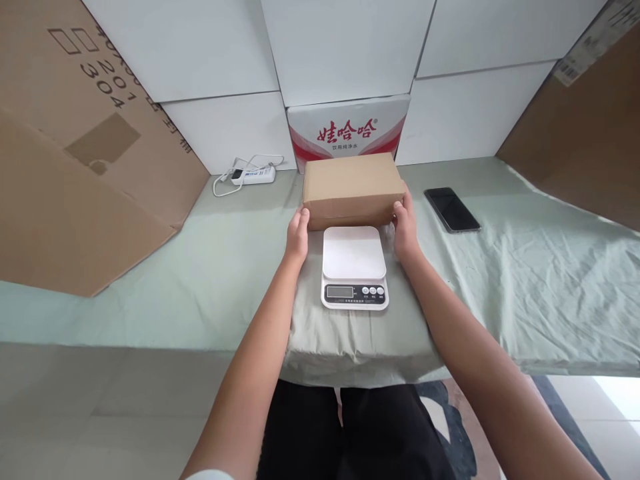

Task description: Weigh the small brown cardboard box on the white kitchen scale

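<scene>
A plain brown cardboard box [353, 179] is held between my two hands, just behind a white kitchen scale [354, 253]. My left hand [299, 233] is closed on the box's left end, thumb on the front face. On the right end, my right hand [406, 223] grips with its thumb at the front corner and fingers along the side. The scale's platform is bare, and its display and round buttons face me. Whether the box rests on the cloth or hangs slightly above it, I cannot tell.
A black phone [453, 209] lies to the right on the green cloth [240, 267]. At the back left is a white device with a cable [253, 175]. A white and red carton [349, 127] stands behind the box; large cardboard panels [75, 200] flank the table.
</scene>
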`<state>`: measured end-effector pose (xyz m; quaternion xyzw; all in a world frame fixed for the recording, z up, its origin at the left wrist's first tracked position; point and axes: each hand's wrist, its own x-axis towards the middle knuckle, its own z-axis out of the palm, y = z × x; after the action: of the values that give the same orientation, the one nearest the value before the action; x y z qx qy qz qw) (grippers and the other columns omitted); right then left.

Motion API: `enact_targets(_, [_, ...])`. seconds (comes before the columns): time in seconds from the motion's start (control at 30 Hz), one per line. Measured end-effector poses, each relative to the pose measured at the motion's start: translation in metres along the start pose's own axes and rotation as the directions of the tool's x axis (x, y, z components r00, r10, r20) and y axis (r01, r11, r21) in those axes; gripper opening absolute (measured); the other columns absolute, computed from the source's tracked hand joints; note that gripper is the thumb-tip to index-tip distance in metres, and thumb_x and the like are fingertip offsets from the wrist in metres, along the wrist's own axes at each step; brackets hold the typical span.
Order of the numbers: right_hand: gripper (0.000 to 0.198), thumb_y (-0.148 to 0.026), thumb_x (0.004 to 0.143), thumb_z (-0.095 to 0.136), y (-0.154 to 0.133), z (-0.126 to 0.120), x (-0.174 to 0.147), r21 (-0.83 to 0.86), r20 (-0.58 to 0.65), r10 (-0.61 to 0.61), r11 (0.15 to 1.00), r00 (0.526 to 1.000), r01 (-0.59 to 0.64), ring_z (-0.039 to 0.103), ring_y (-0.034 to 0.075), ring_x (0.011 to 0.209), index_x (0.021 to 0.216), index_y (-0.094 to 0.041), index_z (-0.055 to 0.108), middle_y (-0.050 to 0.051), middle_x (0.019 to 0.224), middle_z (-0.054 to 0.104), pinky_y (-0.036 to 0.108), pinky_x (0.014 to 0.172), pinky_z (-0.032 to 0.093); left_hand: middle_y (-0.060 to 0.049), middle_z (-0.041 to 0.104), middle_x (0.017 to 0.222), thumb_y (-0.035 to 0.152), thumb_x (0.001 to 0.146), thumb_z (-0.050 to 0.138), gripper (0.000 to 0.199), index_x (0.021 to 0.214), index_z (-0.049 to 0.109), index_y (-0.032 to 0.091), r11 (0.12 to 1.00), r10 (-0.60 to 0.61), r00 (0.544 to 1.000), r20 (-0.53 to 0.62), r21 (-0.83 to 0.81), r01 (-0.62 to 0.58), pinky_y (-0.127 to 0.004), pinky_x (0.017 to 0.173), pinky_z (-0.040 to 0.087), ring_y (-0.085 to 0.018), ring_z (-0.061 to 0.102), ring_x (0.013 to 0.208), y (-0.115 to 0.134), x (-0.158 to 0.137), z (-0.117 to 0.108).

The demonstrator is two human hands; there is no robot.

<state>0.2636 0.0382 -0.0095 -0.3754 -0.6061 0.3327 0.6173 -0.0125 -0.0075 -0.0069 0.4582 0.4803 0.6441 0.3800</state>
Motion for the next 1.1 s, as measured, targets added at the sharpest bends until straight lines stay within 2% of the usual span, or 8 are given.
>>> enact_targets(0.1, [0.09,-0.094,0.095,0.057,-0.019,0.002,-0.001,-0.009,-0.059,-0.024,1.0,0.998,0.024,0.035,0.037,0.18,0.166,-0.038,0.06,0.003,0.182,0.055,0.065,0.152,0.025,-0.017,0.077,0.155,0.102,0.086,0.065,0.093,0.137,0.075,0.024,0.991,0.122,0.992,0.004,0.048,-0.122,-0.052,0.134,0.052,-0.04,0.066,0.157,0.009,-0.008,0.001])
enact_targets(0.23, [0.09,-0.092,0.1,0.052,-0.055,-0.007,-0.02,-0.131,-0.039,-0.125,0.984,0.991,0.119,0.029,0.04,0.182,0.169,-0.034,0.059,0.007,0.183,0.053,0.066,0.152,0.022,-0.016,0.078,0.148,0.096,0.093,0.062,0.084,0.137,0.072,0.025,0.967,0.239,0.971,0.018,0.08,-0.24,-0.048,0.122,0.058,-0.036,0.072,0.145,0.027,-0.034,-0.002])
enact_targets(0.33, [0.087,-0.087,0.103,0.052,-0.072,-0.016,-0.049,-0.168,-0.029,-0.154,0.975,0.988,0.147,0.043,0.041,0.175,0.172,-0.035,0.056,0.008,0.184,0.052,0.067,0.15,0.028,-0.015,0.079,0.143,0.089,0.099,0.061,0.075,0.136,0.071,0.024,0.958,0.272,0.962,0.025,0.089,-0.273,-0.046,0.117,0.06,-0.035,0.074,0.141,0.038,-0.067,-0.008])
enact_targets(0.43, [0.08,-0.08,0.106,0.056,-0.078,-0.025,-0.082,-0.169,-0.046,-0.17,0.973,0.984,0.16,0.059,0.04,0.162,0.173,-0.036,0.056,0.01,0.177,0.06,0.067,0.146,0.036,-0.015,0.081,0.135,0.086,0.1,0.062,0.072,0.135,0.071,0.024,0.959,0.27,0.962,0.029,0.08,-0.271,-0.046,0.113,0.063,-0.035,0.076,0.135,0.044,-0.102,-0.015])
enact_targets(0.57, [0.072,-0.073,0.109,0.057,-0.081,-0.032,-0.11,-0.178,-0.074,-0.175,0.971,0.982,0.159,0.064,0.04,0.157,0.171,-0.036,0.059,0.011,0.173,0.064,0.067,0.143,0.04,-0.016,0.082,0.133,0.083,0.101,0.062,0.071,0.136,0.072,0.023,0.975,0.206,0.977,0.057,0.072,-0.21,-0.048,0.11,0.064,-0.036,0.078,0.129,0.049,-0.132,-0.019])
enact_targets(0.93, [0.068,-0.072,0.11,0.058,-0.081,-0.037,-0.115,-0.234,-0.072,-0.136,0.965,0.988,0.116,0.063,0.04,0.158,0.17,-0.04,0.059,0.011,0.173,0.064,0.069,0.139,0.045,-0.019,0.076,0.155,0.082,0.103,0.06,0.078,0.154,0.069,0.024,0.991,0.112,0.99,0.086,0.065,-0.118,-0.053,0.122,0.06,-0.04,0.069,0.152,0.057,-0.137,-0.015])
enact_targets(1.1, [0.07,-0.074,0.107,0.059,-0.084,-0.036,-0.112,-0.183,-0.132,-0.131,0.977,0.983,0.106,0.058,0.042,0.161,0.167,-0.038,0.063,0.01,0.169,0.066,0.073,0.142,0.038,-0.019,0.073,0.162,0.081,0.103,0.061,0.081,0.159,0.068,0.023,0.991,0.101,0.992,0.081,0.074,-0.107,-0.058,0.129,0.056,-0.043,0.065,0.158,0.054,-0.136,-0.019])
